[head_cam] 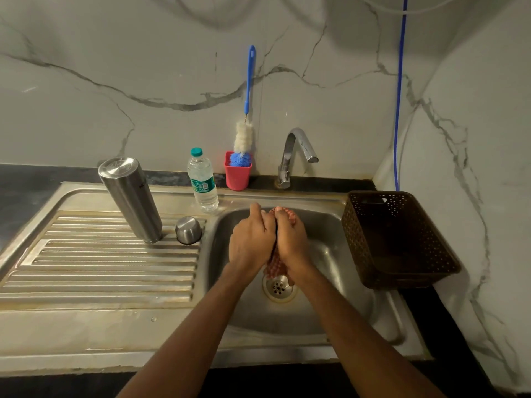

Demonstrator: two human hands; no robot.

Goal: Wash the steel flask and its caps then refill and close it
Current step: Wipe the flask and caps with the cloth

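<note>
The steel flask [130, 199] stands upside down on the ribbed drainboard [94, 271], mouth down. Beside it to the right a steel cap [188, 229] lies mouth down too. Over the sink basin [330, 254] my left hand [251, 239] and my right hand [290, 238] are pressed together around a red-and-white checked cloth [274, 267], which hangs out below them above the drain [278, 287]. A second cap is not visible.
A plastic water bottle [202, 180] with a green cap stands at the basin's back left. A pink cup [237, 173] holds a blue bottle brush [247, 110]. The tap [296, 152] is behind the basin, with no water running. A brown perforated basket [396, 239] sits on the right.
</note>
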